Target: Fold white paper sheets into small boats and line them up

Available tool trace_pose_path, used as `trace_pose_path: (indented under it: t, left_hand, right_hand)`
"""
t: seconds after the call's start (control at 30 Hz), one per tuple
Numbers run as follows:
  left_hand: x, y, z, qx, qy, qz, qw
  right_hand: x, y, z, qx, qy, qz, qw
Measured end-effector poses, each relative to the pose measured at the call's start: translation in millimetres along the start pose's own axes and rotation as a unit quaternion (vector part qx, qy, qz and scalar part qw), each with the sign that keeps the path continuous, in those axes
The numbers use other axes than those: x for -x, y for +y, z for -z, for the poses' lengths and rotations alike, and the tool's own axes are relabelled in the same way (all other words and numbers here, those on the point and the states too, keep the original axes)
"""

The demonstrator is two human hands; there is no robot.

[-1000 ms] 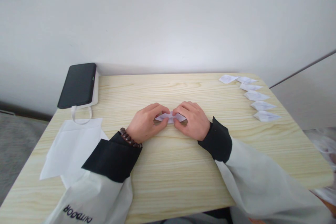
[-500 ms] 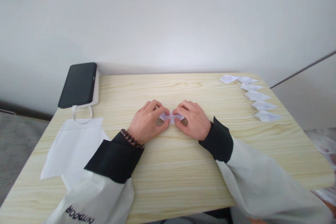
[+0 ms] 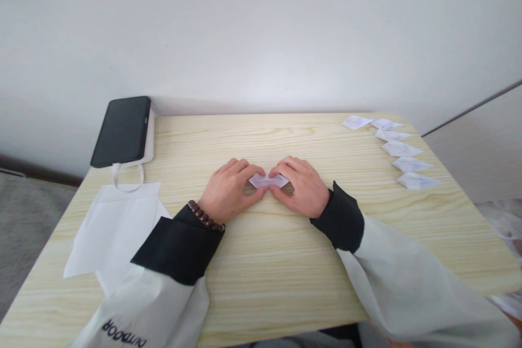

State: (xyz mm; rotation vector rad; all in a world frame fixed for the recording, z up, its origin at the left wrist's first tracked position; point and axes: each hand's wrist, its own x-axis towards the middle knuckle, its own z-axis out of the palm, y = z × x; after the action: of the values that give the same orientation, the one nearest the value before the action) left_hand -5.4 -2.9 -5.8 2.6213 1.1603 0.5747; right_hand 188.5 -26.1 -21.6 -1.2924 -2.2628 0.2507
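Observation:
A small folded white paper, pointed at both ends, lies low over the middle of the table between my hands. My left hand pinches its left half, thumb on the near edge and index finger on the far edge. In the same way my right hand grips the right half. The thumbs nearly meet at the paper's near edge. Parts of the paper's edges are hidden under the fingertips.
Several folded white paper pieces line the table's right side. On the left lie white paper sheets. Behind them, a black device with a white cable rests on a white box. A wall stands behind the wooden table.
My fingertips have pressed closer together along the paper. Its middle flaps, which stuck out at near and far sides, now look folded in, and the shape is narrower.

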Motion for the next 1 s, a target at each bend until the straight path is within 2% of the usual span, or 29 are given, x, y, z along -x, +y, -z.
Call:
trace_pose_path:
  t: [0.47,0.73,1.0]
  left_hand:
    - [0.6,-0.9,-0.5,-0.005,-0.003,-0.004,1.000]
    - [1.0,-0.3,0.4,0.021,0.017,-0.016,1.000]
    - [0.6,-0.4,-0.5,0.008,0.006,-0.011,1.000]
  right_hand:
    - [-1.1,-1.8,2.2,0.013,-0.021,-0.016,1.000]
    - [-0.7,-0.2,2.3,0.012,-0.019,0.003,1.000]
    - [0.5,1.8,1.7,0.019,-0.021,0.009,1.000]
